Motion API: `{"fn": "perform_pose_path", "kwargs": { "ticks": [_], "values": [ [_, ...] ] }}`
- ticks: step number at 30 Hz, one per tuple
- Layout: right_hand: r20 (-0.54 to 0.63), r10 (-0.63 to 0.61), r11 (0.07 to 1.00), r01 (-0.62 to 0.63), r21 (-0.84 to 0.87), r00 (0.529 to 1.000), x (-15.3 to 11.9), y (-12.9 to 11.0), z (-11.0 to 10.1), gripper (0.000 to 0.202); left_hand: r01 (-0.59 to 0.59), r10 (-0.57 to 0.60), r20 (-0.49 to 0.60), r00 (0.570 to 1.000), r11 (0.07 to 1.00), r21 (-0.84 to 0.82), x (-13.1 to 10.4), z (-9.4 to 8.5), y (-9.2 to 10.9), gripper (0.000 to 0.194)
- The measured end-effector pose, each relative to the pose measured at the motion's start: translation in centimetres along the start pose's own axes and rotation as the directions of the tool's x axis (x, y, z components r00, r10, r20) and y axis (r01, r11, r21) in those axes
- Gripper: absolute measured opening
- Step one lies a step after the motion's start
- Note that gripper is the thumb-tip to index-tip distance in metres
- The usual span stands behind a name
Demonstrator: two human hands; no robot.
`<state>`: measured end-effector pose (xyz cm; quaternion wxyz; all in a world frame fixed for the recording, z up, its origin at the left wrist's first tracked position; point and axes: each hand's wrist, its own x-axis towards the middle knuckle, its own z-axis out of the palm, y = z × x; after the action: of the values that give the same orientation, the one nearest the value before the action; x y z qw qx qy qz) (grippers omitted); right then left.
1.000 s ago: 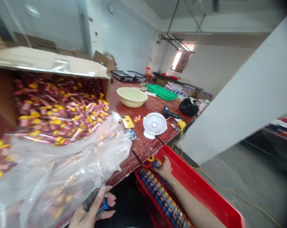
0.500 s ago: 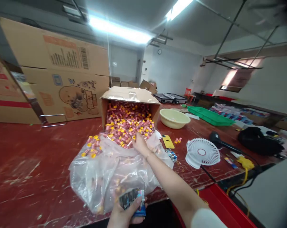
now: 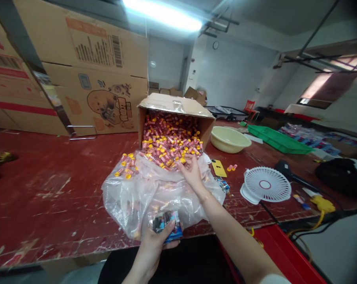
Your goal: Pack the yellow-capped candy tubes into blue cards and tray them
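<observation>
My left hand (image 3: pixel 159 240) is closed around a small stack of blue and black packets (image 3: pixel 168 225) near the table's front edge. My right hand (image 3: pixel 191 169) is over the near edge of a pile of small pink tubes with yellow caps (image 3: pixel 169 138), its fingers parted and curled, with no tube plainly held. The tubes spill from a cardboard box (image 3: pixel 176 105) lying on its side. A clear plastic bag (image 3: pixel 125 201) spreads in front of the box, with several tubes on its left part.
To the right are a cream basin (image 3: pixel 230 144), a yellow phone (image 3: pixel 219 168), a white fan (image 3: pixel 267 184) and a green tray (image 3: pixel 279 140). Large cartons (image 3: pixel 92 71) stand at the back left. A red bin (image 3: pixel 285 252) is below the table's right front edge.
The view has shifted, so the table things appear farther right and higher. My right hand has lifted off the tubes somewhat and its fingers have opened. My left hand still holds the packets.
</observation>
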<state>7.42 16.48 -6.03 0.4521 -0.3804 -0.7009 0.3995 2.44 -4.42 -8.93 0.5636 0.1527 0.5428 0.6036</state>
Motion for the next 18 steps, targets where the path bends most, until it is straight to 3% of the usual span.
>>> {"fn": "perform_pose_path", "kwargs": {
  "ticks": [4, 6, 10, 18],
  "values": [
    [0.262, -0.094, 0.983, 0.048, 0.176, 0.96, -6.2, -2.3, -5.2, 0.027, 0.031, -0.031, 0.022, 0.999, 0.999, 0.009, 0.1, 0.9, -0.6, 0.049],
    [0.339, -0.106, 0.98, 0.041, 0.193, 0.935, -8.4, -3.1, -7.0, 0.025, 0.014, -0.014, 0.02, 1.0, 1.0, 0.008, 0.1, 1.5, -1.0, 0.052],
    [0.336, -0.11, 0.993, 0.089, 0.078, 0.935, -10.1, -3.8, -8.7, 0.02, -0.004, 0.001, 0.059, 0.998, 0.999, 0.047, -0.1, 2.2, -1.2, 0.042],
    [0.347, -0.189, 0.98, 0.201, 0.001, 0.919, -10.7, -4.0, -9.5, 0.014, -0.012, -0.005, 0.129, 0.992, 0.992, 0.125, -0.6, 2.6, -0.9, 0.035]
  ]
}}
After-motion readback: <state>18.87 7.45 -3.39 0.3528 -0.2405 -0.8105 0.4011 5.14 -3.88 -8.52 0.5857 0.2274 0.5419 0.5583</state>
